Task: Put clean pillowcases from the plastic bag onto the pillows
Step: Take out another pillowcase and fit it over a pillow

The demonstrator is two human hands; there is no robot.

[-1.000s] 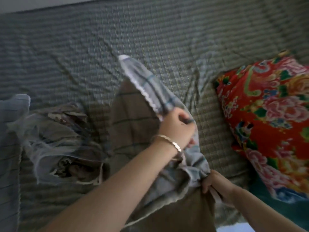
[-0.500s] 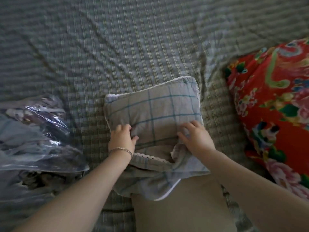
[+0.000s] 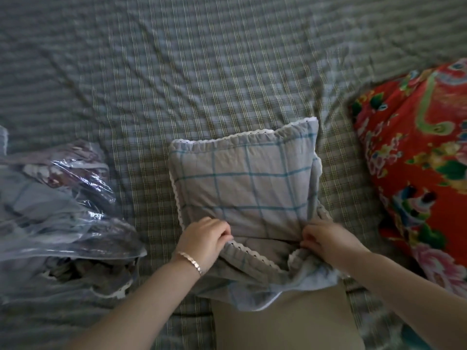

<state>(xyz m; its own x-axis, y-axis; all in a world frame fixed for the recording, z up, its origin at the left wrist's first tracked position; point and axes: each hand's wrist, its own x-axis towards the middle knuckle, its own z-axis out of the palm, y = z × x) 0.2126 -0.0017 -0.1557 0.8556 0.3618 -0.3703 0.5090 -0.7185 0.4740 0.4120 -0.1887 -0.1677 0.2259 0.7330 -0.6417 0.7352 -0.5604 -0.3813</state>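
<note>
Single wide-angle view from the person's head, facing forward and steeply down onto the plaid bedsheet [image 3: 227, 59], close over both forearms, left hand [image 3: 204, 241] and right hand [image 3: 326, 238] gripping the checked pillowcase [image 3: 240, 185] mid-frame, plastic bag [image 3: 63, 223] at left edge, red floral pillow [image 3: 417, 173] at right edge

Pillowcase [image 3: 245, 183]: grey with teal grid lines and white lace trim. It lies on the bed [image 3: 202, 59] at centre, closed end toward 12 o'clock, drawn over the far part of the pillow [image 3: 285, 322]. The open end is bunched toward 6 o'clock, gripped by the left hand [image 3: 204, 238] and the right hand [image 3: 326, 238].

Pillow: plain tan, near part bare, protruding at 6 o'clock.

Plastic bag [image 3: 75, 223]: clear, crumpled, at 9 o'clock, holding folded grey fabric.

Red floral pillow [image 3: 419, 173]: at 3 o'clock, apart from the pillowcase.
</note>
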